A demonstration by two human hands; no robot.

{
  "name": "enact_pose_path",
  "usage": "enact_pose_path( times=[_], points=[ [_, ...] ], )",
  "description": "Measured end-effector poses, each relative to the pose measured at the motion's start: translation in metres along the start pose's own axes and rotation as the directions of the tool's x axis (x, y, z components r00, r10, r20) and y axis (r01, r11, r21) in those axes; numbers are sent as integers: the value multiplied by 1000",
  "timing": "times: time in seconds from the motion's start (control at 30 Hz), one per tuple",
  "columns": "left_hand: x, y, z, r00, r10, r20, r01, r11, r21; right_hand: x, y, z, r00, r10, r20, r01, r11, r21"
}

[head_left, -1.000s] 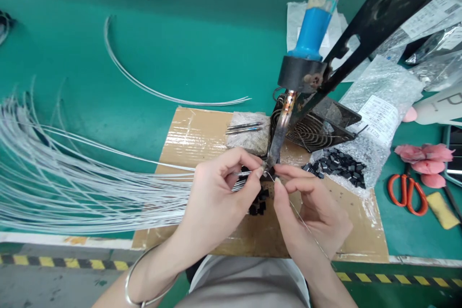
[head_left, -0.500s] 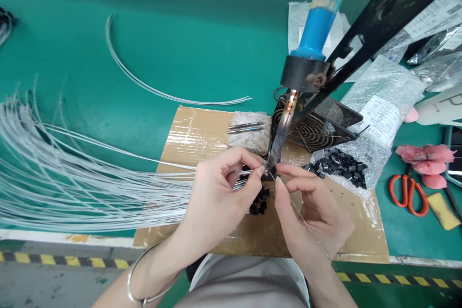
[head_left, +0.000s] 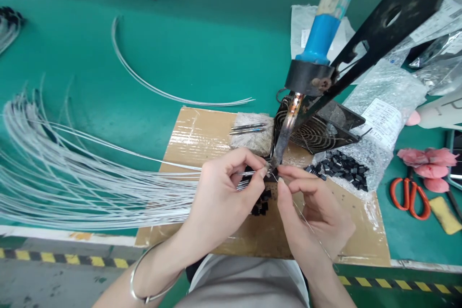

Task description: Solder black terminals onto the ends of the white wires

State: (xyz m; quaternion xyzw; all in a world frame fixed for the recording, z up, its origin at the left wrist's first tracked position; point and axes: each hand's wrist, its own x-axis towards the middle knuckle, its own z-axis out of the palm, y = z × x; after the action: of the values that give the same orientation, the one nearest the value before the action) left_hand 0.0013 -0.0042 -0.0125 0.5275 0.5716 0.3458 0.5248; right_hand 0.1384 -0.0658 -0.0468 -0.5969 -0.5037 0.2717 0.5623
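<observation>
1. The green table (head_left: pixel 202 48) is the biggest thing, and it lies under the rest.
2. A brown cardboard sheet (head_left: pixel 202 137) lies flat on it, near the person.
3. A big bunch of white wires (head_left: pixel 151 197) comes in from the left and runs over the cardboard to the left hand.
4. A black arm (head_left: pixel 391 24) slants down from the top right. It holds a soldering iron (head_left: pixel 327 24) with a blue handle, and the tip points down between the two hands.
5. A clear bubble bag (head_left: pixel 400 91) lies on the right, with small black bits (head_left: pixel 342 168) at its near end.
6. The left hand (head_left: pixel 227 192) is pinched tight on a white wire (head_left: pixel 248 173). The wire's end is right by the iron's tip — too small to tell if they touch.
7. The right hand (head_left: pixel 315 211) has its thumb and finger close together, holding a thin silver wire (head_left: pixel 307 223). That wire runs from near the tip back across the palm.
8. A black fan (head_left: pixel 317 127) sits behind the iron.
9. A grey block (head_left: pixel 251 142) with dark thin sticks on it is beside the fan.
10. Scissors (head_left: pixel 409 197) with red handles lie far right.
11. A yellow sponge (head_left: pixel 444 215) is just beside them.
</observation>
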Motion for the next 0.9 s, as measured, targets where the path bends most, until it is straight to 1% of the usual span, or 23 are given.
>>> enact_pose_path(
  times=[0.23, 0.4, 0.47, 0.57, 0.63, 0.73, 0.9],
  points=[
    [-1, 0, -1, 1000, 3, -16, -3, 1000, -6, 0, -4, 0, 1000, 8, 4, -8, 1000, -2],
    [-2, -2, -2, 1000, -22, -19, 22, 1000, 1, 0, -4, -1, 1000, 20, 9, -20, 1000, 7],
    [-2, -3, -2, 999, -29, -23, 30, 999, 17, 2, -2, -1, 998, 60, 17, -60, 998, 16],
    [-1, -6, -2, 999, -31, -25, 33, 998, 58, 4, -1, -1, 987, 154, 41, -155, 988, 22],
    [-1, -8, -1, 999, -34, -18, 35, 997, 75, 5, -2, -1, 981, 185, 50, -187, 982, 29],
    [0, -9, -1, 1000, -28, 1, 28, 997, 66, 4, -3, -1, 983, 181, 34, -183, 982, 51],
    [-1, -7, 0, 1000, -9, 14, 8, 999, 49, 2, -5, -2, 992, 125, 5, -125, 991, 47]
  ],
)
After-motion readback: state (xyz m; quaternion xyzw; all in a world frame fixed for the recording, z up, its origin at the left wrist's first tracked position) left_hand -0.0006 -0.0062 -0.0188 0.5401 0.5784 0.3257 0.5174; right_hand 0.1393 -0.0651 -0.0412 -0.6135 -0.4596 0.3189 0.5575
